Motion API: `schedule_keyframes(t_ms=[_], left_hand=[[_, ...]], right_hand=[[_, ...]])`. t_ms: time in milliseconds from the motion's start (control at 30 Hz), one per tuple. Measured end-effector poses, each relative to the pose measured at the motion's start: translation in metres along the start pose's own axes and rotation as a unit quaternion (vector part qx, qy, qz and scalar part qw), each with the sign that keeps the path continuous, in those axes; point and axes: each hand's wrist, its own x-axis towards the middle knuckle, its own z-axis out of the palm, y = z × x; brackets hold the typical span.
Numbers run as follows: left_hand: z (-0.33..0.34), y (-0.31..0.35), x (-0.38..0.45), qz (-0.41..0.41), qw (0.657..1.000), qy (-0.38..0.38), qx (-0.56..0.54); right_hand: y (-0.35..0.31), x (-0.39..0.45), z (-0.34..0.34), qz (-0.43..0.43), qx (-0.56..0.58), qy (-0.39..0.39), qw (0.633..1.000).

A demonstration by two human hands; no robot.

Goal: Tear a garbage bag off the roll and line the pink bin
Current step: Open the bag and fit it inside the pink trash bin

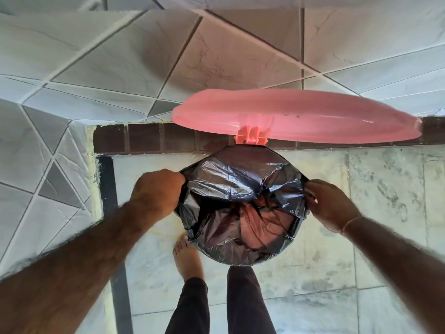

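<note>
Black garbage bag (231, 189), crumpled and glossy, is seen spread over the round mouth of the pink bin (265, 222) at the centre of the frame, slightly below the middle. Its edge is folded over the rim all the way round, so that the bin's outer wall is hidden; only the pink inside is glimpsed through the bag's opening, lower right of its centre. The bag's left edge is gripped by the left hand (157, 192), whose fingers are curled closed around the plastic at the rim. The right edge is pinched by the right hand (330, 204), fingers bent onto the film; a thin thread band (350, 222) is worn at that wrist. Both bare forearms are extended from the lower corners of the frame. The bin's pink lid (296, 116) is shown swung up on its hinge (251, 136) just above the bag, its far edge against the wall. A bare foot (187, 259) is placed just beside the bin's lower left, and two dark trouser legs (245, 300) are seen below the bin. The bin is stood on a pale marbled floor (385, 189); a dark brown skirting strip (144, 138) is run across the middle, with grey geometric wall tiles (96, 56) above and at the left.
</note>
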Motion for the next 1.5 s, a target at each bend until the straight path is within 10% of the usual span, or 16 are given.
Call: schedule_keyframes(t_ms=[300, 500, 633, 733, 800, 900, 1033, 1233, 1400, 1500], left_hand=[[0.049, -0.011, -0.004, -0.072, 0.981, -0.021, -0.177], [0.063, -0.009, -0.006, -0.260, 0.825, -0.020, -0.502], [0.068, -0.008, -0.019, -0.299, 0.749, -0.022, -0.591], [0.072, -0.013, -0.015, -0.293, 0.694, -0.085, -0.652], [0.070, -0.020, -0.009, -0.294, 0.757, -0.058, -0.581], [0.051, -0.021, -0.012, -0.268, 0.910, 0.114, -0.295], [0.022, 0.021, -0.042, -0.116, 0.915, 0.235, -0.307], [0.038, 0.096, -0.028, 0.093, 0.968, -0.096, -0.210], [0.018, 0.081, 0.010, -0.064, 0.957, 0.041, -0.282], [0.004, 0.074, 0.004, -0.038, 0.934, 0.027, -0.354]], right_hand=[[0.028, -0.045, 0.036, -0.150, -0.304, -0.017, 0.941], [0.017, -0.072, 0.061, -0.127, -0.284, -0.091, 0.946], [-0.001, -0.062, 0.070, 0.118, 0.018, -0.069, 0.990], [-0.005, -0.035, 0.067, 0.381, 0.350, 0.017, 0.856], [-0.002, -0.025, 0.059, 0.427, 0.403, 0.087, 0.805], [-0.011, -0.021, 0.034, 0.407, 0.280, 0.171, 0.852], [-0.057, -0.032, 0.002, 0.233, 0.187, 0.253, 0.920], [-0.122, -0.016, 0.017, 0.069, 0.132, -0.207, 0.967], [-0.114, 0.040, 0.001, 0.199, 0.196, -0.043, 0.959], [-0.112, 0.040, -0.019, 0.188, 0.211, -0.076, 0.956]])
